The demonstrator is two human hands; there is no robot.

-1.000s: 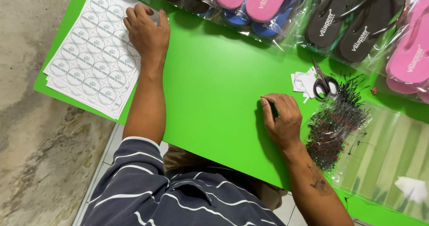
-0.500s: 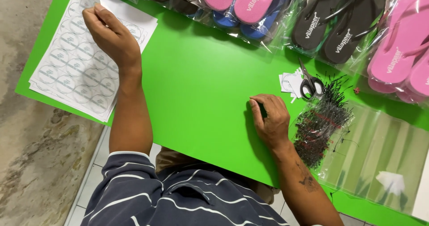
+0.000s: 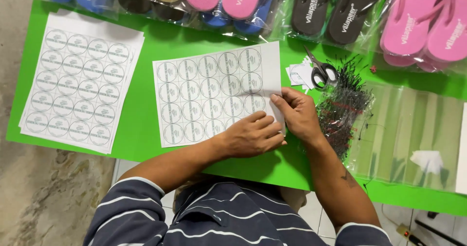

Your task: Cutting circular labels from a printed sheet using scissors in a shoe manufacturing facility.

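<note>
Holding one sticker sheet (image 3: 214,97) flat mid-table: left hand (image 3: 253,136) has fingers curled down on its near right corner, right hand (image 3: 296,114) pinches the right edge, thumb on top. Progress looks early: the sheet's round labels all look in place, and the stack of sheets (image 3: 78,83) at left lies untouched. Count: one sheet in hand, one stack, one pair of scissors (image 3: 318,71), one heap of black ties (image 3: 343,105), several bagged flip-flop pairs (image 3: 413,22) along the far edge.

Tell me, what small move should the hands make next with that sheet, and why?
Probably peel one round label off the sheet's lower right corner. Both the left hand and right hand already pinch that edge, the sheet lies flat on the green table, and its rows look full.
</note>
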